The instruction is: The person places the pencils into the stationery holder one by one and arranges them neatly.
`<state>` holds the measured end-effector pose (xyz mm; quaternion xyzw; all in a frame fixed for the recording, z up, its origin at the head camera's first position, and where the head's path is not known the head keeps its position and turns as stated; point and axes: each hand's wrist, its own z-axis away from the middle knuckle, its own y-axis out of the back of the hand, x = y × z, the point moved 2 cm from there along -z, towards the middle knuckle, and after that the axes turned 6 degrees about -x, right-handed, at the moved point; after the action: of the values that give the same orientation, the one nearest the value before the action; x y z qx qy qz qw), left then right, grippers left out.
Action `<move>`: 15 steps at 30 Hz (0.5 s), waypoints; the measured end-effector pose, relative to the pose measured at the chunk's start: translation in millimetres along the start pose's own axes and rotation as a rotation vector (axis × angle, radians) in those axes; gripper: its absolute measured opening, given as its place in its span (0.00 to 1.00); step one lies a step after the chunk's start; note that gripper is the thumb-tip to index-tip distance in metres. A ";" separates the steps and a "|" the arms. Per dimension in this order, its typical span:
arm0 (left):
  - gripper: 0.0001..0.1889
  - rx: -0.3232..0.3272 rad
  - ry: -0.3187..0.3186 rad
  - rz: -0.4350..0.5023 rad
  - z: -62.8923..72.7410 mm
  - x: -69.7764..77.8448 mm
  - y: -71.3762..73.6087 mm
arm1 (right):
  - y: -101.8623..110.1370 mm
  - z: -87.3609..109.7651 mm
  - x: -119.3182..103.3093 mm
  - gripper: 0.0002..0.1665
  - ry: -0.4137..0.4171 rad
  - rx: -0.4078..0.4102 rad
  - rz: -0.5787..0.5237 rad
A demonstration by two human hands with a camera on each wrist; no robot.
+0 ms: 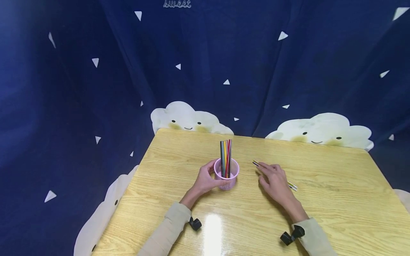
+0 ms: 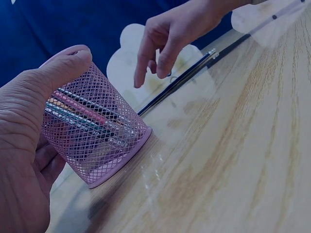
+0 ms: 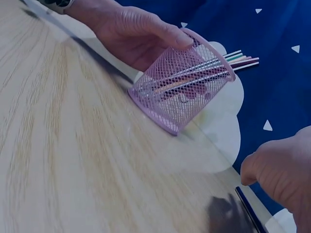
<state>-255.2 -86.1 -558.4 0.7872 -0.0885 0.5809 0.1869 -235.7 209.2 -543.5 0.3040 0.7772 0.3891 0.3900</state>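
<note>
My left hand [image 1: 205, 180] grips a pink mesh pen cup [image 1: 227, 185], thumb by the rim and fingers round its side. Several slim coloured pencils [image 1: 225, 156] stand in the cup, leaning together, their shiny ends down in the left wrist view. To the right, my right hand [image 1: 274, 180] hovers palm down with fingers loosely bent over a couple of loose dark pencils [image 2: 182, 81]. Those lie on the table and are partly hidden under the hand in the head view. The left wrist view shows the right fingertips [image 2: 140, 80] close beside the pencils, pinching nothing.
The cup and loose pencils are on a light wooden table [image 1: 166, 160]. Behind it hangs a dark blue curtain [image 1: 205, 89] printed with white triangles and smiling clouds. Small black devices [image 1: 194, 223] sit at both wrists, by beige sleeves.
</note>
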 end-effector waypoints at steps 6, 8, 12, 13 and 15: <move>0.46 0.006 -0.006 -0.011 -0.1 -0.7 0.4 | -2.3 3.1 6.0 0.22 -0.013 -0.019 0.019; 0.46 0.004 -0.003 0.000 -0.2 -0.5 0.3 | -3.6 4.0 7.8 0.21 -0.019 -0.031 0.027; 0.46 -0.002 0.010 0.036 0.2 0.8 0.1 | -6.6 6.4 11.3 0.21 -0.032 -0.058 0.048; 0.46 -0.002 0.013 0.041 0.3 1.0 0.1 | -7.4 6.9 12.0 0.21 -0.035 -0.065 0.053; 0.46 0.001 0.015 0.048 0.5 1.6 0.1 | -8.9 7.5 13.3 0.21 -0.039 -0.075 0.063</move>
<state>-254.3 -86.3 -557.0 0.7805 -0.1058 0.5914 0.1730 -237.7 217.7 -558.8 0.3210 0.7444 0.4239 0.4038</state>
